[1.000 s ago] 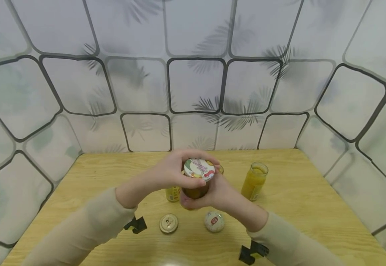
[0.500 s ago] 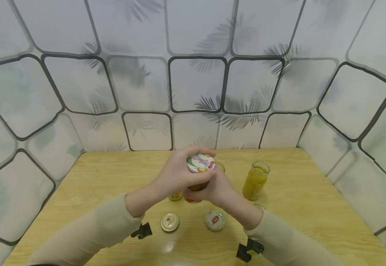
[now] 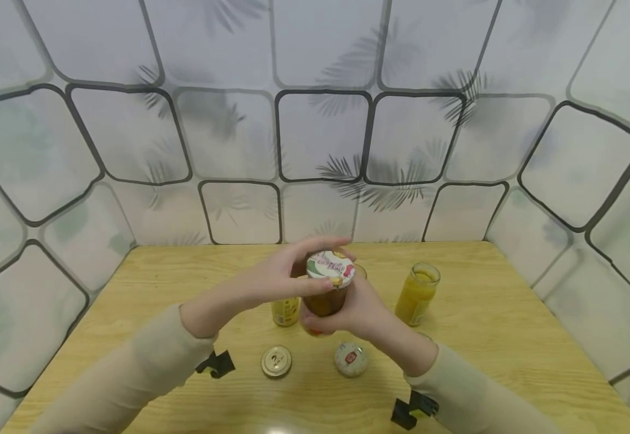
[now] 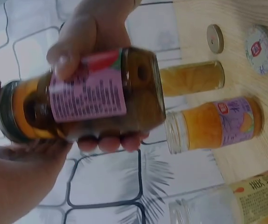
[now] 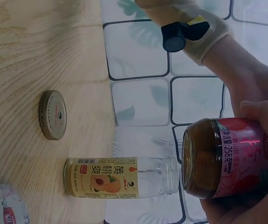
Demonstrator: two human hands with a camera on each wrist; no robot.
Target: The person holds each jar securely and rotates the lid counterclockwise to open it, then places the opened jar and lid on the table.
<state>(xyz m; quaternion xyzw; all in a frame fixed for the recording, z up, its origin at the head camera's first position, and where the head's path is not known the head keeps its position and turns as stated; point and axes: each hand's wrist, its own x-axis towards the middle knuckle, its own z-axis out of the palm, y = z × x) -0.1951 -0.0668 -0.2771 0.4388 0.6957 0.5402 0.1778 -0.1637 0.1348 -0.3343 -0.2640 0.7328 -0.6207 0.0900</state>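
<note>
My right hand (image 3: pixel 366 307) grips a dark brown glass jar (image 3: pixel 327 301) of preserved fruit with a pink and red label (image 5: pixel 246 156), held above the table. Its white patterned lid (image 3: pixel 331 269) is still on, facing up. My left hand (image 3: pixel 271 274) is around the lid with long, fairly straight fingers. Its thumb lies along the lid's near edge, while the palm stands off from the lid. In the left wrist view the jar (image 4: pixel 92 98) shows from the side, and part of the left hand (image 4: pixel 22 182) is beside the lid.
On the wooden table (image 3: pixel 184 374) lie a gold lid (image 3: pixel 276 361) and a white patterned lid (image 3: pixel 351 360). An uncovered jar of yellow fruit (image 3: pixel 418 295) stands to the right. Behind my hands are a yellow-labelled jar (image 3: pixel 285 311) and a purple-labelled jar (image 4: pixel 218 122). A patterned wall (image 3: pixel 320 132) rises behind.
My left hand, half a second ago wrapped closely round the lid, has turned back and loosened, its fingers straighter. The right hand keeps its grip on the jar.
</note>
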